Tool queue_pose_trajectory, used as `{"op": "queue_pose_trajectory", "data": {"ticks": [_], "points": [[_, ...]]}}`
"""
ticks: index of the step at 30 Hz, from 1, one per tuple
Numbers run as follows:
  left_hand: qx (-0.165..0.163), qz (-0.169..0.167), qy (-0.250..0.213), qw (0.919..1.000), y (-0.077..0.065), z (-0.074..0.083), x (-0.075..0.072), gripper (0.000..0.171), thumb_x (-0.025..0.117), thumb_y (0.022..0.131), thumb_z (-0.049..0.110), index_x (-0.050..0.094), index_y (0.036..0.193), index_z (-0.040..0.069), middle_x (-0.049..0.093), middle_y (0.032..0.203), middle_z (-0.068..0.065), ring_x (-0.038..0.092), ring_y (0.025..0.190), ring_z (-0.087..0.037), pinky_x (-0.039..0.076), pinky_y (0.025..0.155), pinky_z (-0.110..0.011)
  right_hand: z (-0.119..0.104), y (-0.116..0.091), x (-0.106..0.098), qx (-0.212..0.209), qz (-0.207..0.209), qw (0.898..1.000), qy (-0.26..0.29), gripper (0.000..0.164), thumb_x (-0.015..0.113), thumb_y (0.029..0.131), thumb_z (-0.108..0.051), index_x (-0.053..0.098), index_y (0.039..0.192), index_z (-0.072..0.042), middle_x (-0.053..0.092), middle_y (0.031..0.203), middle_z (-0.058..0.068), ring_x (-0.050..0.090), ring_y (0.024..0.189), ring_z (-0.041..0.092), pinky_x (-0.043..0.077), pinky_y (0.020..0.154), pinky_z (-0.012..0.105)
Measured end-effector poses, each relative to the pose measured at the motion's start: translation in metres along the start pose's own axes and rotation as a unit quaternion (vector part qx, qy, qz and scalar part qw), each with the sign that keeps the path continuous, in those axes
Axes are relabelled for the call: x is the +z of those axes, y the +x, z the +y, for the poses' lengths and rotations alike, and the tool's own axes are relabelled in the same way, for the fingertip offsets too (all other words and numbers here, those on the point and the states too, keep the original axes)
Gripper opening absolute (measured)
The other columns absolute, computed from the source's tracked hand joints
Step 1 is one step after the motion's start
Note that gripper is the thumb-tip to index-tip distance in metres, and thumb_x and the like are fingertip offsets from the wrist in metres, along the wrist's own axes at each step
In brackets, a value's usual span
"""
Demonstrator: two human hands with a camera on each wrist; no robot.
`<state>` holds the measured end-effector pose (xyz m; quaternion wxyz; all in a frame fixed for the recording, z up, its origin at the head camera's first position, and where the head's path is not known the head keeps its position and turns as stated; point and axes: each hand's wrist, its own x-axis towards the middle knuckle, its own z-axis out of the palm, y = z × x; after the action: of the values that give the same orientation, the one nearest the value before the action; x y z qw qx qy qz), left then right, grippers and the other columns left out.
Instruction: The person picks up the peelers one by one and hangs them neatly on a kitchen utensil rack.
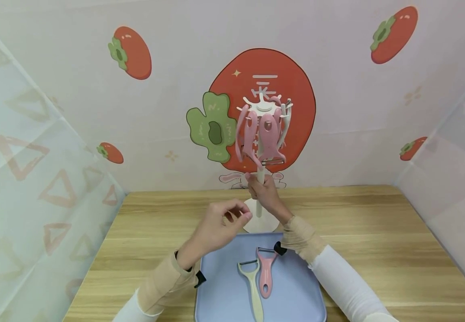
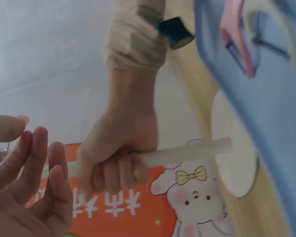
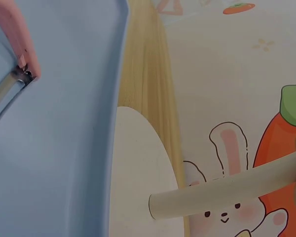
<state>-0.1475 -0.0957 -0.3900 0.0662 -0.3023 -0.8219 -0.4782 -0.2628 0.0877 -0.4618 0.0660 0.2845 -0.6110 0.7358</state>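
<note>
My right hand (image 1: 266, 192) grips the white pole (image 2: 187, 152) of an upright rotating-style rack (image 1: 264, 107), its fingers wrapped around the shaft above the round base (image 3: 138, 173). Several pink peelers (image 1: 269, 136) and a white peeler (image 1: 285, 123) hang from the rack's hooks. Left of the pole, my left hand (image 1: 220, 226) hovers with loosely bent fingers and nothing between them. In front of the base, a pale green peeler (image 1: 252, 286) and a pink peeler (image 1: 265, 277) lie side by side in a blue tray (image 1: 297, 286).
The tray stands on a wooden table (image 1: 361, 250), close against the rack's base. Behind rises a backdrop (image 1: 168, 103) printed with persimmons and a rabbit (image 2: 200, 197). Patterned side panels (image 1: 27, 188) flank the table. Both forearms reach over the tray's sides.
</note>
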Motion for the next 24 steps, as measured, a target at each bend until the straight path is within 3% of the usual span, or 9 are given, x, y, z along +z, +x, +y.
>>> {"op": "queue_pose_trajectory", "data": {"ticks": [8,13,18,24], "points": [[-0.048,-0.034,0.014,0.9982,-0.021,-0.009,0.013,0.006,0.071,0.097,0.028,0.072,0.094,0.023,0.069,0.086,0.018,0.066,0.08,-0.005,0.056,0.068,-0.029,-0.002,0.001,0.001,0.001,0.0,1.0,0.006,0.056,0.052,0.107,-0.024,0.039,0.056,-0.006,0.032,0.047,-0.006,0.024,0.04,0.011,0.018,0.039,0.027],[-0.083,-0.085,0.03,0.9924,-0.034,-0.017,0.023,0.006,0.069,0.097,0.031,0.072,0.095,0.026,0.069,0.088,0.018,0.065,0.079,-0.003,0.056,0.07,-0.027,-0.002,0.0,0.002,0.005,0.001,1.0,0.009,0.058,0.053,0.107,-0.026,0.037,0.055,-0.005,0.031,0.047,-0.005,0.023,0.04,0.011,0.018,0.039,0.026],[-0.097,-0.139,0.04,0.9848,-0.048,-0.026,0.039,0.007,0.07,0.097,0.029,0.072,0.093,0.024,0.069,0.087,0.015,0.063,0.076,0.0,0.054,0.066,-0.021,-0.002,0.0,0.001,0.015,0.002,1.0,0.009,0.058,0.053,0.107,-0.028,0.037,0.057,-0.003,0.03,0.048,-0.006,0.024,0.04,0.01,0.019,0.04,0.025],[-0.115,-0.14,0.114,0.9767,-0.065,-0.027,0.055,0.014,0.073,0.093,0.034,0.068,0.084,0.026,0.061,0.073,0.019,0.055,0.064,0.005,0.046,0.055,-0.02,-0.003,0.0,0.002,0.023,0.007,1.0,0.004,0.059,0.053,0.107,-0.029,0.037,0.058,0.0,0.032,0.048,-0.006,0.025,0.041,0.01,0.02,0.04,0.024]]}}
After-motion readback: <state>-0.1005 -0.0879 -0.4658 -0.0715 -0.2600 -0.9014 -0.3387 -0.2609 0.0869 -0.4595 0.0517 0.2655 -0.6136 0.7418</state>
